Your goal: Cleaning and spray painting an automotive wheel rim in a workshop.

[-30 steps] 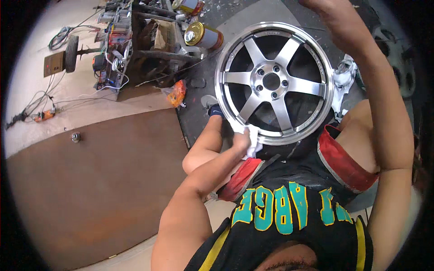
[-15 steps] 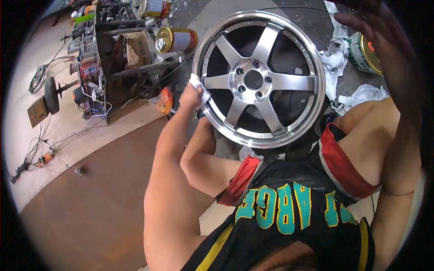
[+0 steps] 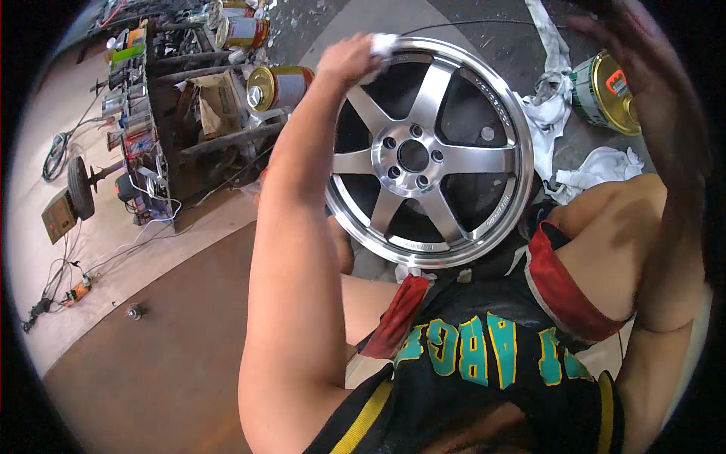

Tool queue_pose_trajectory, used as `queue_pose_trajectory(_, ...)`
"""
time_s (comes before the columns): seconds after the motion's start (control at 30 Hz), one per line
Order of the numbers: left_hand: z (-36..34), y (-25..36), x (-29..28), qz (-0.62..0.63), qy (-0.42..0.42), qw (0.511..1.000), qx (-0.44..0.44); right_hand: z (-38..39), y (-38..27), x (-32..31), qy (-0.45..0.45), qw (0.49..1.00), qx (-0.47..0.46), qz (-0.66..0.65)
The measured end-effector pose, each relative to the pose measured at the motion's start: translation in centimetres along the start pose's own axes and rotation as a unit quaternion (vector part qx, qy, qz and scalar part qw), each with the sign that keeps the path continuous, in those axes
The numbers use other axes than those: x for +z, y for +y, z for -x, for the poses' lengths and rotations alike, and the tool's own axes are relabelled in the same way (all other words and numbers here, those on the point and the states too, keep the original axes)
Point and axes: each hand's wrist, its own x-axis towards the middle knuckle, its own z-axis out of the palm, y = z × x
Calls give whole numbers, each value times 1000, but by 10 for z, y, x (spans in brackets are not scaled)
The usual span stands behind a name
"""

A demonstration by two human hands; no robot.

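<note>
A silver six-spoke alloy wheel rim (image 3: pixel 471 160) lies face up between my legs. My left hand (image 3: pixel 349 60) grips a white cloth (image 3: pixel 384 45) against the rim's upper-left edge. My right hand (image 3: pixel 609 41) is raised at the upper right in shadow, fingers apart, away from the rim. Beside the rim on the right are crumpled white rags (image 3: pixel 586 174) and a green-and-gold can (image 3: pixel 605 94). The lower-left part of the rim's edge is partly behind my left arm.
At left stands a cluttered dark shelf unit (image 3: pixel 166 113) with gold-lidded cans (image 3: pixel 276 88), cardboard and tools. Farther left are a small wheel (image 3: pixel 79 189), cables and an orange power strip (image 3: pixel 76 291). A brown board (image 3: pixel 151 363) covers the lower left; a black cable runs above the rim.
My left hand with the cloth has moved up around the rim from its bottom, along the left side, to the upper-left edge. The view has shifted too, showing the can on the right.
</note>
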Motion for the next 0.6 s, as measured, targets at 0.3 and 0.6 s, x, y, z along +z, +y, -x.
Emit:
queue_pose_trajectory(0.3,-36,242,-40,-83,80,823,556,-20,-14,14,9,1000,-29,5)
queue_pose_trajectory(0.6,12,8,15,85,93,989,-81,-15,-27,18,13,999,-42,-8)
